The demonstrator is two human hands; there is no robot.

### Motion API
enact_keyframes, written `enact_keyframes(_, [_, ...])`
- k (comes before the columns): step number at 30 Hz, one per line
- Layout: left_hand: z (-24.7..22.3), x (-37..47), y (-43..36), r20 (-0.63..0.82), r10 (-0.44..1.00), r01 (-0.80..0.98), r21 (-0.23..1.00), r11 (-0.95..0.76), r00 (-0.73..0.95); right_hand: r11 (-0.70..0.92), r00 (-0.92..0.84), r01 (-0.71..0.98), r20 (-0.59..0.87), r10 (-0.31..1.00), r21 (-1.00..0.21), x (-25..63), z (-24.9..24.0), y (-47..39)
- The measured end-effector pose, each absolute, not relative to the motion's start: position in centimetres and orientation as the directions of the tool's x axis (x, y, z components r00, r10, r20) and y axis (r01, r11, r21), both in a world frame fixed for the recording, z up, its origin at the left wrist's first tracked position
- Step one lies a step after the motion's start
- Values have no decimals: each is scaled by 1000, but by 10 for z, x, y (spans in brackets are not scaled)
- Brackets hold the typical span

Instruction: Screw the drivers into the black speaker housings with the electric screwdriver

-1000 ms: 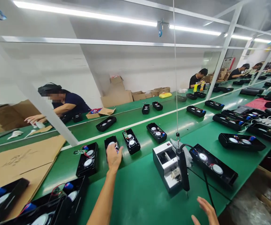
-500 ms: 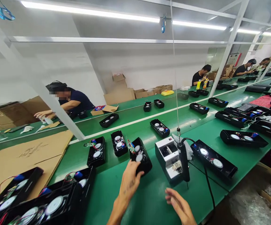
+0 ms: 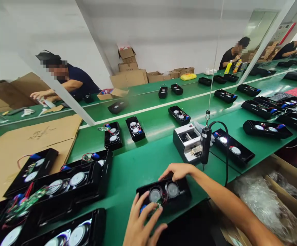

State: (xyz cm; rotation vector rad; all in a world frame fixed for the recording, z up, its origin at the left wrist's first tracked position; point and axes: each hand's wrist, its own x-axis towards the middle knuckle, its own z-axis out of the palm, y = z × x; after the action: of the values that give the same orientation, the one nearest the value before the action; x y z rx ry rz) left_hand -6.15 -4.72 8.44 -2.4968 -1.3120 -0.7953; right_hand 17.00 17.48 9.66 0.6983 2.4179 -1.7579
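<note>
A black speaker housing [image 3: 184, 196] with two round speaker drivers [image 3: 172, 189] lies on the green bench close in front of me. My right hand [image 3: 178, 171] is closed on its far long edge, thumb and fingers over the rim. Over the near left corner, my left hand [image 3: 144, 218] has its fingers spread, fingertips at a small green circuit board [image 3: 159, 204] in the housing. Its thumb stands apart from the board. Part of the board and wires is hidden by these fingers. Beyond the housing, a black electric screwdriver [image 3: 205, 145] hangs from a cord beside a screw feeder [image 3: 186, 140].
More open speaker housings [image 3: 135, 129] stand on the green conveyor, and several are stacked at the left [image 3: 87, 181]. A flat cardboard sheet [image 3: 35, 136] lies at far left. Plastic bags [image 3: 271, 201] fill a box below right. Co-workers [image 3: 68, 78] sit across the line.
The housing has come off the line toward me and been turned lengthwise. My right hand has gone from empty to gripping its far edge; my left has shifted to the circuit board. The view has tilted down.
</note>
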Motion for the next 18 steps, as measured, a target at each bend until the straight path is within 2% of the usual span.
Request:
enact_keyframes(2, [91,-78,-47,541,699,812,51,-582,467,334,-895,428,-343,285,-840,167,113,188])
enact_keyframes(5, [88,-87,-41,565,704,815,91,-572,431,381,-844,492,-320,431,-783,165,129,186])
enact_keyframes(8, [80,-83,-32,586,728,819,181,-544,354,479,-790,432,-65,609,-764,168,135,154])
enact_keyframes(9, [77,-79,-29,586,745,818,227,-529,319,532,-791,373,39,610,-760,170,134,140])
enact_keyframes(11, [73,-71,-23,551,801,812,341,-473,234,652,-839,255,171,516,-714,172,130,113])
enact_keyframes(14, [70,-59,-18,465,877,786,496,-370,120,789,-910,252,141,391,-560,173,119,83])
enact_keyframes(16, [69,-57,-18,456,888,763,553,-335,59,834,-920,301,90,381,-462,175,114,74])
enact_keyframes(18, [69,-59,-22,488,873,755,564,-334,22,849,-923,327,51,380,-415,179,112,72])
